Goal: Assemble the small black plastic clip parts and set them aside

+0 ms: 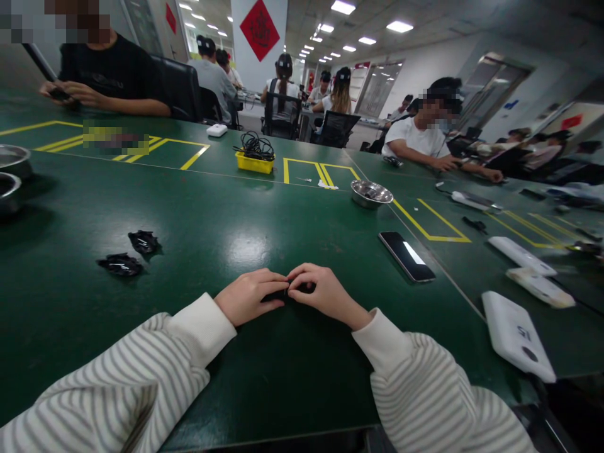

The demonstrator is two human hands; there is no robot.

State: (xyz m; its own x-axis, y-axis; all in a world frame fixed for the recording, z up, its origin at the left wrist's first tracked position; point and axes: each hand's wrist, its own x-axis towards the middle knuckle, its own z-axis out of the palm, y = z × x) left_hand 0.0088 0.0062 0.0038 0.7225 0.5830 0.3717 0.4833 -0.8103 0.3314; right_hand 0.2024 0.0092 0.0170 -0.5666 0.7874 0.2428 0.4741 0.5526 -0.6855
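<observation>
**Head view: A small dark piece, half hidden**

Left of the phone, the left hand and right hand are meeting around it; whether either is clamping it, I cannot tell. A loose pinch could be letting it slip. The hands are obscuring its outline.

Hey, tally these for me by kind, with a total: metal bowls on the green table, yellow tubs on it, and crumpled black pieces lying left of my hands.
Metal bowls: 3
Yellow tub: 1
Crumpled black pieces: 2
Total: 6
</observation>
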